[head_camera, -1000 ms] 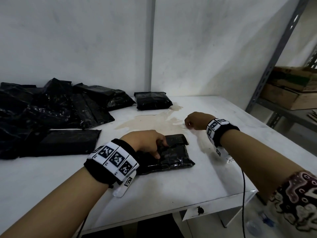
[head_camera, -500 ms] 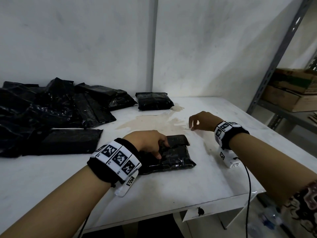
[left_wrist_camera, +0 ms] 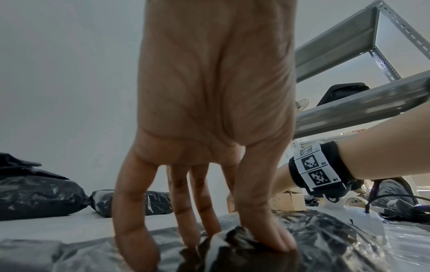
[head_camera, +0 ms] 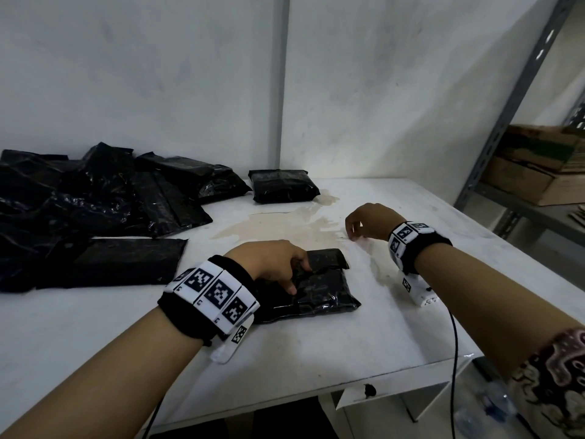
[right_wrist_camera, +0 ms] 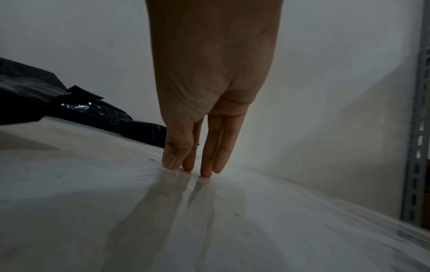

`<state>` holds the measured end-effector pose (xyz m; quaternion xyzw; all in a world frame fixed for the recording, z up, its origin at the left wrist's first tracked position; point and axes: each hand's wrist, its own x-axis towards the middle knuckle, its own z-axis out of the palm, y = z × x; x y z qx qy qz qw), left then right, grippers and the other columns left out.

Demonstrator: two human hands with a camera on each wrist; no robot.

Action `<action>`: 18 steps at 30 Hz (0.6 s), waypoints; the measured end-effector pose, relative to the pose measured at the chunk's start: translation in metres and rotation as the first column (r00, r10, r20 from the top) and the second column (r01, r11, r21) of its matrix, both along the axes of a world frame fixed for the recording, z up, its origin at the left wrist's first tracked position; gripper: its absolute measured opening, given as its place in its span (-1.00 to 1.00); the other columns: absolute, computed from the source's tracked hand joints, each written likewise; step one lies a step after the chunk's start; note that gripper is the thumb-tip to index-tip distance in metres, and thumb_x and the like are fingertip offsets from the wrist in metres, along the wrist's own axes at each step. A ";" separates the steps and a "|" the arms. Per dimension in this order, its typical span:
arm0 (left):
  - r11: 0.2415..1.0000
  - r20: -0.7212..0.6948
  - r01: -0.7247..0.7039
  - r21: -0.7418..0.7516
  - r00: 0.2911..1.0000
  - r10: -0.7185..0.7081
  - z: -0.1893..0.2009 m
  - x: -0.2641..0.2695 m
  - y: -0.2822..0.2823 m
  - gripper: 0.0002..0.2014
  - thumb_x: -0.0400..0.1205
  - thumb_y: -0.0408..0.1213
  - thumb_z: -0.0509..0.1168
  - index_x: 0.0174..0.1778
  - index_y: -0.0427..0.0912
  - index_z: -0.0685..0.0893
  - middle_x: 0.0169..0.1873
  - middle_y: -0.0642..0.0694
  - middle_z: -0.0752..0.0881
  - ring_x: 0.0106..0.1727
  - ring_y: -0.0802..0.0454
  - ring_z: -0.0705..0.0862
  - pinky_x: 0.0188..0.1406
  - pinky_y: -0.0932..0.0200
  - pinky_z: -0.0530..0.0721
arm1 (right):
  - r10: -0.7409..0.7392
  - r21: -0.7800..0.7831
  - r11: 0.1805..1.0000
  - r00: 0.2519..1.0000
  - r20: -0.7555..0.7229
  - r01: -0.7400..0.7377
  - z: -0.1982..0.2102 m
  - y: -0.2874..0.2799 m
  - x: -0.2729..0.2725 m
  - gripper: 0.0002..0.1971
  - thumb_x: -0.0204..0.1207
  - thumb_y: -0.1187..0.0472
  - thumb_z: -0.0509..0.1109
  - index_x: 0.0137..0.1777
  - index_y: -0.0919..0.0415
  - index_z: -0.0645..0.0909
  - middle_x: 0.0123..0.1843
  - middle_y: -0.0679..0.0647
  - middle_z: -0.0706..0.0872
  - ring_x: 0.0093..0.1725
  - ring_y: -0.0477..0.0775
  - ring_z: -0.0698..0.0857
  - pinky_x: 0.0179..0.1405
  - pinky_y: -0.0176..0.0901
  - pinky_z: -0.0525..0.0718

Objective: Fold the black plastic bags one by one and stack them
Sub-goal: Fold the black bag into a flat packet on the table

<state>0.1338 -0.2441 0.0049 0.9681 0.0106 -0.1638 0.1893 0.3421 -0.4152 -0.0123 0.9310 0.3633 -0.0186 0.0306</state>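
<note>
Black plastic, folded bag (head_camera: 316,289): lies near front edge of white table (head_camera: 411,327), centre. Step in hand, by my judgement: pressing the fold flat; do it w/ even downward pressure along the crease so trapped air leaves and the bundle doesn't spring open.
L hand (head_camera: 272,264): fingers extended downward, tips pressing on bag, nothing gripped.
R hand (head_camera: 370,220): fingers straight, tips touching bare table, apart from bag; holds nothing.
Finished folded bag (head_camera: 283,185) at rear; unfolded bags pile (head_camera: 95,201) at left.
</note>
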 end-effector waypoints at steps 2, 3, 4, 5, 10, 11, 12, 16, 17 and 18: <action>1.000 -0.002 -0.002 0.002 1.000 0.002 0.000 0.000 0.000 -0.48 0.50 -0.31 0.50 0.37 0.06 0.57 0.06 0.05 0.47 0.21 -0.04 0.54 0.29 0.02 0.54 | 0.003 -0.040 0.999 1.000 0.025 -0.002 -0.001 0.002 0.000 -0.68 0.34 0.44 0.32 -0.30 -0.07 0.67 -0.15 -0.10 0.75 -0.15 0.06 0.71 -0.10 -0.13 0.67; 1.000 -0.003 -0.002 0.002 1.000 0.002 0.000 0.000 0.000 -0.48 0.50 -0.31 0.50 0.37 0.06 0.57 0.06 0.05 0.47 0.20 -0.04 0.54 0.29 0.02 0.54 | 0.005 -0.056 0.998 0.999 0.036 -0.003 -0.002 0.003 -0.001 -0.68 0.35 0.44 0.31 -0.28 -0.07 0.66 -0.14 -0.11 0.75 -0.13 0.06 0.71 -0.12 -0.14 0.66; 1.000 -0.003 -0.001 0.002 1.000 0.001 0.000 0.000 0.001 -0.48 0.50 -0.31 0.49 0.38 0.06 0.57 0.05 0.05 0.47 0.20 -0.04 0.54 0.29 0.02 0.53 | 0.008 -0.067 0.998 0.999 0.043 -0.005 -0.002 0.003 -0.001 -0.68 0.35 0.43 0.30 -0.27 -0.08 0.66 -0.13 -0.10 0.74 -0.12 0.07 0.70 -0.12 -0.14 0.65; 1.000 -0.001 0.000 0.003 1.000 0.000 0.000 0.000 0.001 -0.47 0.50 -0.30 0.49 0.38 0.06 0.57 0.05 0.05 0.46 0.21 -0.04 0.53 0.29 0.03 0.53 | 0.011 -0.076 0.997 0.999 0.045 -0.008 -0.003 0.003 0.000 -0.68 0.35 0.43 0.30 -0.26 -0.09 0.65 -0.11 -0.10 0.74 -0.10 0.07 0.70 -0.11 -0.13 0.65; 1.000 -0.003 -0.003 0.013 1.000 0.004 0.000 -0.001 0.000 -0.47 0.50 -0.30 0.49 0.38 0.07 0.56 0.07 0.05 0.46 0.25 -0.06 0.54 0.31 0.00 0.53 | 0.018 -0.077 0.997 0.999 0.044 -0.014 -0.004 -0.001 0.000 -0.71 0.41 0.37 0.30 -0.25 -0.12 0.59 -0.09 -0.10 0.76 -0.07 0.07 0.70 -0.01 -0.05 0.69; 1.000 -0.003 -0.003 0.015 1.000 0.003 0.000 -0.001 0.000 -0.48 0.50 -0.30 0.49 0.38 0.07 0.56 0.07 0.05 0.46 0.26 -0.06 0.54 0.31 0.00 0.53 | 0.019 -0.062 0.998 0.999 0.046 -0.016 -0.003 -0.001 0.000 -0.71 0.42 0.37 0.32 -0.25 -0.12 0.60 -0.10 -0.11 0.76 -0.07 0.06 0.71 0.00 -0.04 0.70; 1.000 -0.004 -0.003 0.018 1.000 0.003 0.000 0.000 0.000 -0.48 0.50 -0.30 0.49 0.38 0.07 0.57 0.07 0.04 0.46 0.26 -0.07 0.54 0.31 0.00 0.53 | 0.018 -0.042 0.999 0.999 0.045 -0.016 -0.003 -0.002 0.000 -0.72 0.42 0.35 0.34 -0.25 -0.13 0.63 -0.11 -0.12 0.77 -0.08 0.04 0.71 0.00 -0.04 0.70; 1.000 -0.006 -0.007 0.023 1.000 0.007 0.000 0.000 -0.001 -0.47 0.50 -0.30 0.50 0.38 0.07 0.57 0.15 0.01 0.51 0.27 -0.07 0.54 0.32 -0.02 0.53 | -0.001 -0.010 1.000 1.000 0.030 0.001 -0.003 -0.004 0.002 -0.75 0.41 0.31 0.39 -0.26 -0.13 0.67 -0.12 -0.12 0.79 -0.09 0.03 0.72 0.02 -0.07 0.69; 1.000 -0.004 -0.008 0.026 1.000 0.008 0.000 0.000 -0.001 -0.47 0.49 -0.30 0.50 0.38 0.07 0.57 0.16 0.01 0.51 0.27 -0.08 0.54 0.32 -0.02 0.53 | -0.007 -0.020 1.000 1.000 0.028 0.007 -0.003 -0.002 0.002 -0.74 0.40 0.33 0.38 -0.27 -0.13 0.66 -0.12 -0.12 0.79 -0.08 0.03 0.72 0.02 -0.07 0.69; 1.000 -0.004 -0.009 0.026 1.000 0.009 0.000 0.000 -0.001 -0.47 0.49 -0.30 0.50 0.38 0.07 0.57 0.13 0.02 0.49 0.27 -0.08 0.54 0.32 -0.01 0.53 | -0.011 -0.034 0.999 1.000 0.026 0.012 -0.003 -0.001 0.002 -0.73 0.39 0.34 0.35 -0.28 -0.13 0.64 -0.11 -0.12 0.78 -0.07 0.05 0.72 0.02 -0.06 0.70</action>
